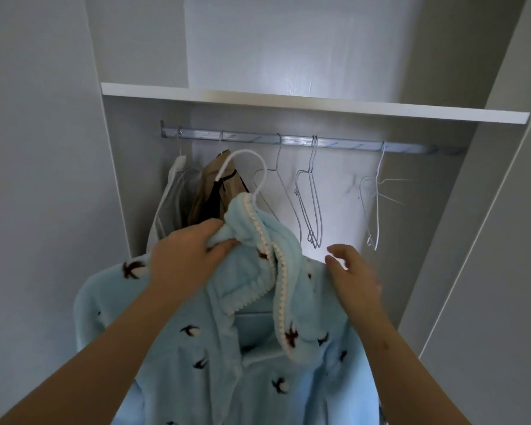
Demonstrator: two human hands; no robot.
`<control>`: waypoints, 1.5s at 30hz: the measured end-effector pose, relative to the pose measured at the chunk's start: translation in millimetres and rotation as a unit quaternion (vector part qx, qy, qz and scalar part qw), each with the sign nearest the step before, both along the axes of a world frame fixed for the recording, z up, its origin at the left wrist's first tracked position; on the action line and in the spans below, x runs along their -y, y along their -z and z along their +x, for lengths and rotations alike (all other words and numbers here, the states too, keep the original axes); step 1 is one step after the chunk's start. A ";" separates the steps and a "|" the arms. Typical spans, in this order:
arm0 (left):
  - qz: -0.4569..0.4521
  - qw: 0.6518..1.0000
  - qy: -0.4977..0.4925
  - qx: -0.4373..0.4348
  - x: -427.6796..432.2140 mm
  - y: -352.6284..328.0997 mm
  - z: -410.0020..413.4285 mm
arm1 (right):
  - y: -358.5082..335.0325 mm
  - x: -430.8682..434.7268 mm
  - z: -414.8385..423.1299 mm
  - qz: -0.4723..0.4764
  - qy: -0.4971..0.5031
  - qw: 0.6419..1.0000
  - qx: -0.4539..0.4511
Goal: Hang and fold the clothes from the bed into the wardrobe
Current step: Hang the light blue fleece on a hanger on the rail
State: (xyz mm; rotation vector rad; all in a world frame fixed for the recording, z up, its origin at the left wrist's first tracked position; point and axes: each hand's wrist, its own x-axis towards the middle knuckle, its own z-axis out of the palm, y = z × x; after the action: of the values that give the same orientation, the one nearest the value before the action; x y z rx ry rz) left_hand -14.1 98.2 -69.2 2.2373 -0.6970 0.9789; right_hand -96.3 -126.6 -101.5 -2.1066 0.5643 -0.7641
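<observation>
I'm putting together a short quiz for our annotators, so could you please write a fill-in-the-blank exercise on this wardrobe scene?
1. The left hand grips the collar of the light ____ fleece garment.
2. The right hand, beside that garment's shoulder, is ____ and grips nothing.
3. The white garment and the tan garment hang at the ____ end of the rail.

Missing words: blue; open; left.

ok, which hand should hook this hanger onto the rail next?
Left. The left hand grips the blue fleece garment at its collar, just below the white hanger hook, which points up toward the rail. The right hand is open by the garment's shoulder, holding nothing.
</observation>
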 end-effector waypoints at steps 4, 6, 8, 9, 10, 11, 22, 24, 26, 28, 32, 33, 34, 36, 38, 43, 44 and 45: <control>-0.064 0.995 0.022 -0.077 -13.5 -6.0 7.4 | 14.9 10.0 -3.9 0.113 -0.018 0.993 0.005; -0.052 0.995 0.027 -0.079 -21.0 -7.9 9.9 | 20.0 12.4 -6.1 0.138 0.000 0.990 0.038; 0.003 1.000 0.024 -0.006 -29.3 -9.2 9.7 | 22.7 15.4 -11.1 0.083 0.051 0.993 0.073; 0.026 0.999 0.026 0.026 -33.9 -10.0 8.2 | 22.7 16.5 -14.6 0.044 0.062 0.993 0.090; 0.042 0.998 0.029 0.044 -38.9 -11.5 7.1 | 20.8 16.9 -18.2 0.015 0.057 0.993 0.103; 0.054 0.997 0.033 0.052 -44.4 -12.8 7.9 | 19.0 18.1 -21.4 -0.005 0.050 0.992 0.115; 0.033 0.986 0.159 0.032 -42.9 -8.1 5.6 | -13.1 19.8 -2.4 -0.160 0.034 0.984 -0.070; 0.014 0.992 0.126 0.000 -39.6 -4.6 7.1 | -18.3 3.2 -5.0 -0.103 -0.112 0.988 -0.011; -0.012 0.994 0.103 -0.038 -33.7 -1.8 6.4 | -17.6 -16.7 -5.6 -0.109 -0.225 0.967 -0.050; -0.009 0.993 0.084 -0.076 -26.0 2.5 4.8 | -11.2 -27.4 -2.8 -0.157 -0.268 0.942 -0.124; 0.048 0.987 0.084 -0.130 -13.4 15.1 3.3 | -0.9 -26.2 -2.1 -0.087 -0.292 0.936 -0.175; 0.060 0.984 0.087 -0.145 -10.5 17.5 4.0 | 1.6 -24.8 -2.5 -0.083 -0.282 0.939 -0.180; 0.075 0.979 0.092 -0.165 -7.5 19.8 5.2 | 4.7 -22.9 -2.7 -0.078 -0.271 0.941 -0.186; 0.102 0.966 0.110 -0.210 -0.8 26.7 9.3 | 12.7 -18.2 -4.3 -0.047 -0.255 0.945 -0.199; 0.094 0.958 0.129 -0.238 5.6 35.0 13.5 | 21.0 -10.4 -8.0 -0.015 -0.241 0.945 -0.221; 0.027 0.950 0.130 -0.281 19.8 47.0 17.8 | 40.5 19.4 -16.8 0.045 -0.182 0.950 -0.250; 0.019 0.947 0.131 -0.293 23.8 48.4 18.4 | 43.2 25.8 -18.5 0.049 -0.171 0.950 -0.257; 0.015 0.945 0.129 -0.301 27.7 50.1 18.8 | 45.8 32.2 -20.6 0.049 -0.163 0.949 -0.265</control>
State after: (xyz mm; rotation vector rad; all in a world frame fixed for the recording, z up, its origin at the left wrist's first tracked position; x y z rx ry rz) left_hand 4.7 70.4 -119.4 2.2232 -0.6918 0.1330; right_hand -117.0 -158.7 -147.3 -2.2324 0.4971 0.0275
